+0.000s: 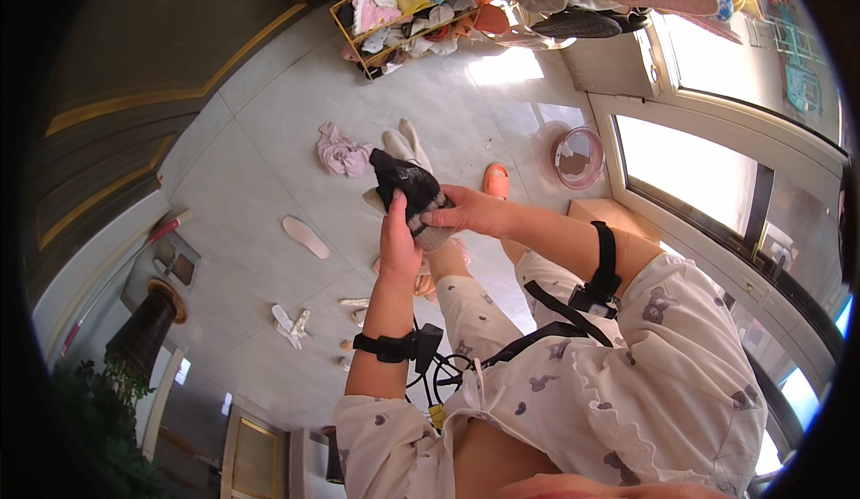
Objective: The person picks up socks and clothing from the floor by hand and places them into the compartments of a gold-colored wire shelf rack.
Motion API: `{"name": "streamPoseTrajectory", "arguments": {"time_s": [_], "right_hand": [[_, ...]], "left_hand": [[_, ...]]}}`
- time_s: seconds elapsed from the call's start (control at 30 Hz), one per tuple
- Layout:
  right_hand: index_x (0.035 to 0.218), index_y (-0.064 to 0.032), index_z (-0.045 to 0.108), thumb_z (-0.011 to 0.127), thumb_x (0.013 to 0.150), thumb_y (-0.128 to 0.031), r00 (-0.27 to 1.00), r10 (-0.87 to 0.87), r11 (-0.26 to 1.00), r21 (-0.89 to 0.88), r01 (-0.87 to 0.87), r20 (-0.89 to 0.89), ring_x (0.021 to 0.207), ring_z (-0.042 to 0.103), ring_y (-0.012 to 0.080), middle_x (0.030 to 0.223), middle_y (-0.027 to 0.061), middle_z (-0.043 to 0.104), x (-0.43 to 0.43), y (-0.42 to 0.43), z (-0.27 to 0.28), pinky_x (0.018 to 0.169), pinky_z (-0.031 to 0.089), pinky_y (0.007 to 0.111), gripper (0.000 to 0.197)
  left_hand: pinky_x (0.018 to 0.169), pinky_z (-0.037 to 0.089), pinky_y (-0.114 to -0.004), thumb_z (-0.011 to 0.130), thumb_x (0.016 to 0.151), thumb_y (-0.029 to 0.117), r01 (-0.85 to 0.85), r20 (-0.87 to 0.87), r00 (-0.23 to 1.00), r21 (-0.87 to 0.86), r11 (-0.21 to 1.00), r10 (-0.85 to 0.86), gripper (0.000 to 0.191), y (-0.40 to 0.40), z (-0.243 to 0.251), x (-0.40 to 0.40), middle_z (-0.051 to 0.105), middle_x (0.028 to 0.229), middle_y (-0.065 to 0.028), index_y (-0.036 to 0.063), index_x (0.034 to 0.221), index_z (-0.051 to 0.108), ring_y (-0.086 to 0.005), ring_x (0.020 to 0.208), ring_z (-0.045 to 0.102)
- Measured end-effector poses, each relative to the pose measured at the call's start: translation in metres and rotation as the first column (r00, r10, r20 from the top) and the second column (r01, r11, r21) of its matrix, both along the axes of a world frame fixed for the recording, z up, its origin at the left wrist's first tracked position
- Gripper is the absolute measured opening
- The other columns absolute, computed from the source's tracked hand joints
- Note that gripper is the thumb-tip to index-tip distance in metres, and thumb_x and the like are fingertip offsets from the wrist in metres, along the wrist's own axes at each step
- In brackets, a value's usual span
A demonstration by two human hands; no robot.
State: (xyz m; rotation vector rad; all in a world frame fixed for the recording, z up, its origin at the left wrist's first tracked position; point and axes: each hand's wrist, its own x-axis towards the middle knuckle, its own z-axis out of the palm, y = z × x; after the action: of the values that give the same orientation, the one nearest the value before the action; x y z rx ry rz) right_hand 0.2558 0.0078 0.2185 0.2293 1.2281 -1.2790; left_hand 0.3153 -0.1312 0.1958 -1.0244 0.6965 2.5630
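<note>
Both my hands hold a black-and-grey piece of soft fabric, perhaps a sock or a soft shoe (411, 182), out in front of me above the floor. My left hand (401, 240) grips its near left side, thumb on top. On the right, my right hand (457, 211) pinches the grey, fuzzy-looking part. Partly hidden behind the piece are pale, elongated soft items (401, 141) on the floor, maybe socks or shoes. A crumpled pink cloth (342, 151) lies just left of them.
A pale insole (306, 237) and small white items (290, 324) lie on the tiled floor (262, 170) to the left. An orange clog (496, 180) and a pink basin (578, 158) are to the right. A gold-framed rack (366, 62) full of footwear stands ahead.
</note>
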Motion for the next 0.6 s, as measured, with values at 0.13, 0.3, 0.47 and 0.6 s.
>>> {"name": "streamPoseTrajectory", "arguments": {"time_s": [0.13,0.3,0.47,0.6], "right_hand": [[0.112,-0.0015,0.05,0.062,0.083,-0.024,0.97,0.148,0.988,-0.011,-0.153,-0.19,0.087,0.052,0.0114,0.094,0.0028,0.058,-0.001,0.02,0.02,0.079,0.043,0.026,0.038],[0.107,-0.0028,0.053,0.061,0.081,-0.023,0.961,0.091,0.995,-0.01,-0.097,-0.262,0.083,0.053,0.0106,0.089,0.0022,0.059,-0.015,0.04,0.042,0.075,0.044,0.026,0.034],[0.101,-0.0043,0.053,0.056,0.079,-0.02,0.89,-0.324,0.924,0.094,0.37,-0.321,0.065,0.055,0.0105,0.082,0.0042,0.06,-0.045,0.105,0.045,0.055,0.045,0.025,0.027],[0.103,-0.0037,0.051,0.053,0.079,-0.014,0.75,-0.356,0.85,0.14,0.508,-0.558,0.061,0.057,0.0112,0.077,0.005,0.061,-0.088,0.156,0.052,0.051,0.042,0.024,0.026]], "left_hand": [[0.087,0.046,-0.042,0.051,0.085,0.028,-0.012,-0.033,0.999,0.001,1.0,0.012,0.036,-0.009,-0.011,-0.006,0.06,0.099,-0.0152,0.0019,0.109,0.05,-0.0289,0.096,0.058],[0.085,0.047,-0.039,0.047,0.088,0.022,0.02,0.06,0.998,0.072,0.997,-0.024,0.029,-0.007,0.003,-0.018,0.058,0.106,-0.0109,0.0039,0.111,0.05,-0.0261,0.098,0.057],[0.095,0.037,-0.036,0.044,0.091,0.024,0.364,0.025,0.928,-0.284,0.887,-0.373,0.048,-0.01,0.046,-0.022,0.049,0.119,-0.0195,0.0022,0.129,0.025,-0.0277,0.109,0.051],[0.093,0.038,-0.035,0.04,0.093,0.021,0.456,0.111,0.886,-0.39,0.8,-0.45,0.04,-0.031,0.054,-0.006,0.051,0.116,-0.0189,0.0013,0.126,0.032,-0.0261,0.107,0.053]]}}
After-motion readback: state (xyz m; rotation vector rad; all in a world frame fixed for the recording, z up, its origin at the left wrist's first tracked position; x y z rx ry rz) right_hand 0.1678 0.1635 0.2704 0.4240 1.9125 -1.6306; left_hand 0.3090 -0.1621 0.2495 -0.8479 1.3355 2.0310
